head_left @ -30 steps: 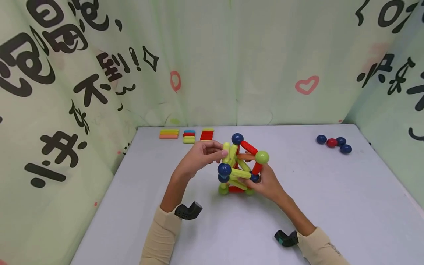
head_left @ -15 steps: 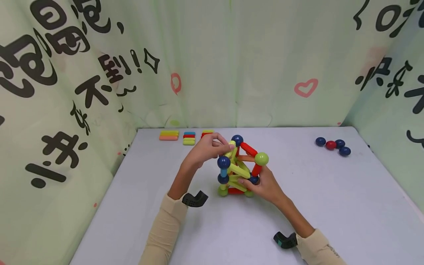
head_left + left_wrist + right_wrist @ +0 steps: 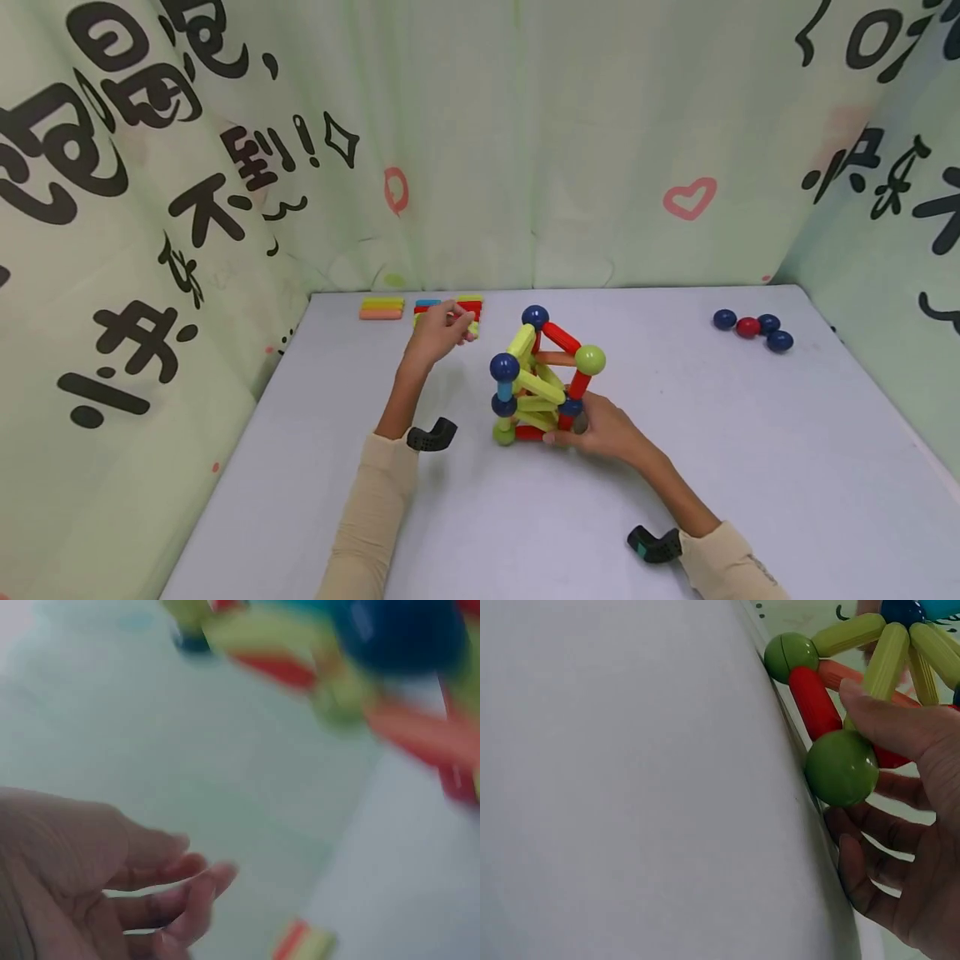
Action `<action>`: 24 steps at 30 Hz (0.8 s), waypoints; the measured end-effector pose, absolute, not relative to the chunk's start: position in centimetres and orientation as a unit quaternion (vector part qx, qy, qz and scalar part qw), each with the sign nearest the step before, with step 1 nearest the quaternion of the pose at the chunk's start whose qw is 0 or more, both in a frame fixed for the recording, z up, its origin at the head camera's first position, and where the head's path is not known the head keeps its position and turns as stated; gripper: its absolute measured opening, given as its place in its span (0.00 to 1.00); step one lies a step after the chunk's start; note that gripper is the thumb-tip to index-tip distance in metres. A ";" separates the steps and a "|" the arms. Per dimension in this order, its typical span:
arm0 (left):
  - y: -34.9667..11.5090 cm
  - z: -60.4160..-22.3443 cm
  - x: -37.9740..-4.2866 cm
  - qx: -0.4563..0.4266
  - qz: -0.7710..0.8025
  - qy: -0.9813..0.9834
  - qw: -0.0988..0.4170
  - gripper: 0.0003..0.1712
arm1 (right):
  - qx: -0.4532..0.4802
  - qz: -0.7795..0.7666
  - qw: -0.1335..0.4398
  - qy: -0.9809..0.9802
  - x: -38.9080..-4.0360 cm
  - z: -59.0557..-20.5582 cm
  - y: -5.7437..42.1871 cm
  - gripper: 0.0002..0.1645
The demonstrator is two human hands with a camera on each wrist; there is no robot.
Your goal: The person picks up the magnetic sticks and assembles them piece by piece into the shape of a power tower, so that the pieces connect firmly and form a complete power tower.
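Observation:
A structure of magnetic building sticks and balls stands on the table in front of me, with blue and green balls joined by yellow, red, orange and blue sticks. My right hand holds its lower right corner. In the right wrist view the thumb lies across a yellow stick beside a green ball, and the other fingers curve behind. My left hand is off the structure, over the loose sticks at the back. Its fingers are loosely bent, and nothing shows between them in the left wrist view.
Yellow and orange sticks lie in a stack at the back left. Red and yellow sticks are partly covered by my left hand. Several loose balls, blue ones and a red ball, lie at the back right. Printed curtains surround the table.
My left hand has let go of a yellow stick at the structure's top and moved back left to the loose sticks. My right hand has shifted lower on the structure.

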State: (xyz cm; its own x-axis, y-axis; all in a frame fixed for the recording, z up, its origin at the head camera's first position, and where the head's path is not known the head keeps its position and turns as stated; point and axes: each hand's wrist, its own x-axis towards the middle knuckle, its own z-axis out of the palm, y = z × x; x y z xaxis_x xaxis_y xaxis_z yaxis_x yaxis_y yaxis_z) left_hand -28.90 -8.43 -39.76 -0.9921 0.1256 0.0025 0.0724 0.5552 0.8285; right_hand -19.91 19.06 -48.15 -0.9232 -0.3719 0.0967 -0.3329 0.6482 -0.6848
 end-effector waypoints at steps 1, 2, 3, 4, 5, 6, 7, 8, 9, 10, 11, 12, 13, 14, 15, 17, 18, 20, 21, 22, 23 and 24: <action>-9.0 -40.8 -29.6 0.036 0.442 0.896 0.008 0.14 | -0.190 -0.368 0.035 0.909 -19.8 -48.3 19.1 0.33; -9.5 -41.9 -30.2 0.019 0.415 0.910 -0.008 0.13 | -0.187 -0.366 0.040 0.911 -19.8 -48.4 19.1 0.33; -9.9 -43.0 -30.8 0.005 0.392 0.920 -0.021 0.12 | -0.184 -0.369 0.044 0.910 -19.7 -48.5 19.1 0.32; -10.3 -44.1 -31.3 -0.005 0.372 0.928 -0.030 0.12 | -0.181 -0.371 0.045 0.910 -19.6 -48.7 19.0 0.32; -10.5 -45.1 -31.8 -0.008 0.354 0.935 -0.036 0.13 | -0.178 -0.375 0.044 0.909 -19.5 -48.7 18.9 0.33; -10.5 -45.9 -32.1 -0.006 0.343 0.938 -0.038 0.14 | -0.177 -0.376 0.040 0.909 -19.4 -48.8 18.8 0.33; -10.5 -46.6 -32.4 0.004 0.332 0.942 -0.041 0.15 | -0.171 -0.379 0.037 0.909 -19.3 -48.8 18.7 0.33; -10.3 -47.2 -32.7 0.015 0.324 0.945 -0.041 0.16 | -0.168 -0.379 0.032 0.910 -19.3 -48.8 18.7 0.33; -10.0 -47.6 -32.9 0.023 0.314 0.948 -0.042 0.17 | -0.164 -0.379 0.027 0.910 -19.2 -48.8 18.6 0.34; -9.5 -47.9 -33.2 0.030 0.302 0.952 -0.042 0.17 | -0.161 -0.378 0.022 0.911 -19.1 -48.7 18.6 0.34; -9.1 -48.1 -33.4 0.032 0.292 0.955 -0.044 0.16 | -0.160 -0.379 0.017 0.911 -19.1 -48.7 18.5 0.34; -8.7 -48.2 -33.6 0.034 0.286 0.957 -0.046 0.16 | -0.160 -0.378 0.012 0.912 -19.2 -48.7 18.5 0.34; -8.4 -48.3 -33.7 0.032 0.276 0.960 -0.048 0.15 | -0.159 -0.379 0.010 0.912 -19.2 -48.6 18.4 0.34; -8.1 -48.2 -33.7 0.026 0.265 0.963 -0.047 0.14 | -0.160 -0.380 0.009 0.911 -19.2 -48.6 18.3 0.34; -7.9 -48.2 -33.7 0.022 0.247 0.968 -0.045 0.13 | -0.161 -0.382 0.009 0.910 -19.3 -48.5 18.2 0.34; -7.7 -48.1 -33.6 0.023 0.218 0.975 -0.036 0.13 | -0.164 -0.381 0.008 0.910 -19.3 -48.5 18.0 0.33; -7.6 -48.1 -33.5 0.026 0.212 0.976 -0.031 0.13 | -0.164 -0.379 0.008 0.910 -19.2 -48.4 18.0 0.33; -7.4 -47.9 -33.1 0.030 0.216 0.976 -0.022 0.14 | -0.161 -0.377 0.007 0.912 -19.1 -48.4 18.0 0.33; -7.3 -47.8 -32.9 0.036 0.230 0.972 -0.024 0.15 | -0.160 -0.375 0.007 0.913 -19.1 -48.3 18.0 0.33; -7.2 -47.5 -32.6 0.042 0.260 0.964 -0.029 0.15 | -0.159 -0.372 0.004 0.914 -19.0 -48.3 18.1 0.33; -7.2 -47.1 -32.3 0.046 0.299 0.952 -0.037 0.16 | -0.156 -0.372 0.002 0.915 -19.0 -48.3 18.1 0.33; -7.1 -46.6 -31.9 0.050 0.344 0.936 -0.047 0.16 | -0.153 -0.370 0.000 0.916 -19.0 -48.4 18.1 0.33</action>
State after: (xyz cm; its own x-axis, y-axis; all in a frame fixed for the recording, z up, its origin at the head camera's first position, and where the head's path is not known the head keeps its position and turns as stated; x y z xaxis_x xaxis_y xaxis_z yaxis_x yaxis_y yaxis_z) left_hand -31.86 -7.06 -46.58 -0.9906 0.0608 0.1227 0.1258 0.7578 0.6402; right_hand -19.00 18.14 -48.36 -0.9529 -0.2815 0.1126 -0.2808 0.6791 -0.6782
